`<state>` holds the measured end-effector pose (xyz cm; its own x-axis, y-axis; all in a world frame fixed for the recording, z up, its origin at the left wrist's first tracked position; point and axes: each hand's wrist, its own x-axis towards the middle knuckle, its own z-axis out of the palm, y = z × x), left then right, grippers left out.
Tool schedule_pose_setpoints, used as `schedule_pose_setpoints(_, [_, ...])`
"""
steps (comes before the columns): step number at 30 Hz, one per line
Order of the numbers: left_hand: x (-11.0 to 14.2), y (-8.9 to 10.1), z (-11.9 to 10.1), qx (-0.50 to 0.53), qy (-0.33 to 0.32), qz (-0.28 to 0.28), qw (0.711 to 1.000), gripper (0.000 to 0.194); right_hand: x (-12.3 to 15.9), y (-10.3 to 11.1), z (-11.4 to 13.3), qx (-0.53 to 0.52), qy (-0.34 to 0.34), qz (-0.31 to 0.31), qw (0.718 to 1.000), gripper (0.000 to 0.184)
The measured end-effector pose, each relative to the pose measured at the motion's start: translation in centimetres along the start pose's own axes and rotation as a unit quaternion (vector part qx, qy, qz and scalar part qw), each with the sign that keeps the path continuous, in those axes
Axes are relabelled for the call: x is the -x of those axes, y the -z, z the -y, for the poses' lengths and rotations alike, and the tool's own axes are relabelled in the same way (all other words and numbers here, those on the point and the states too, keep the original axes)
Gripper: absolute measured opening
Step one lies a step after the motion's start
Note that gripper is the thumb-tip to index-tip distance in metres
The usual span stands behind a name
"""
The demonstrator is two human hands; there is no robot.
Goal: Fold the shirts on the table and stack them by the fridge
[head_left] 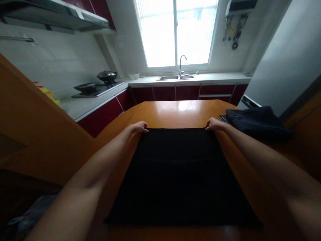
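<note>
A black cloth (179, 174) lies flat on the orange wooden table (175, 112), spread from the near edge toward the middle. My left hand (139, 127) pinches the cloth's far left corner. My right hand (213, 124) pinches its far right corner. Both arms reach forward along the cloth's sides. The far edge of the cloth runs straight between the two hands.
A pile of dark folded fabric (255, 122) lies on the table to the right. Behind the table runs a counter with a sink (175, 77) and tap under a bright window. A stove with a wok (106, 76) is at the left.
</note>
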<state>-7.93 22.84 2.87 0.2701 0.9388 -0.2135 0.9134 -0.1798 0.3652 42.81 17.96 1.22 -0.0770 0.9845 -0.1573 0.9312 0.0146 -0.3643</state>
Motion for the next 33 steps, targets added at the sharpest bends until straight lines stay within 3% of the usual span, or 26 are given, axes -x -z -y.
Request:
schedule_pose_setpoints(4, [0.9, 0.7, -0.2, 0.025, -0.038, -0.02, 0.999, 0.044, 0.7, 0.6, -0.2, -0.025, 0.029, -0.016, 0.999, 0.015])
schedule_pose_setpoints(8, [3.7, 2.2, -0.4, 0.055, -0.102, -0.078, 0.99, 0.041, 2.9, 2.1, -0.6, -0.06, 0.079, -0.06, 0.993, 0.018])
schedule_pose_setpoints(13, [9.7, 3.3, -1.3, 0.05, -0.201, -0.228, 0.951, 0.03, 7.6, 4.0, -0.7, -0.129, 0.181, -0.139, 0.965, 0.031])
schedule_pose_setpoints(18, [17.0, 2.4, -2.7, 0.055, -0.256, -0.282, 0.923, 0.033, 14.8, 4.6, 0.1, -0.12, 0.238, -0.176, 0.948, 0.035])
schedule_pose_setpoints(22, [23.3, -0.1, -2.6, 0.027, -0.273, -0.324, 0.906, 0.031, 21.2, 2.5, -0.1, -0.094, 0.251, -0.202, 0.942, 0.032])
schedule_pose_setpoints(27, [30.5, -5.2, -1.5, -0.036, -0.297, -0.313, 0.901, 0.021, 28.3, -3.4, -1.1, -0.031, 0.301, -0.261, 0.917, 0.021])
schedule_pose_setpoints(30, [33.2, -8.0, -1.0, -0.061, -0.287, -0.283, 0.913, 0.024, 31.0, -6.5, -1.6, -0.018, 0.328, -0.257, 0.909, 0.02])
schedule_pose_setpoints(33, [34.1, -9.1, -1.1, -0.068, -0.276, -0.276, 0.918, 0.027, 32.1, -7.5, -1.8, -0.015, 0.339, -0.256, 0.905, 0.021])
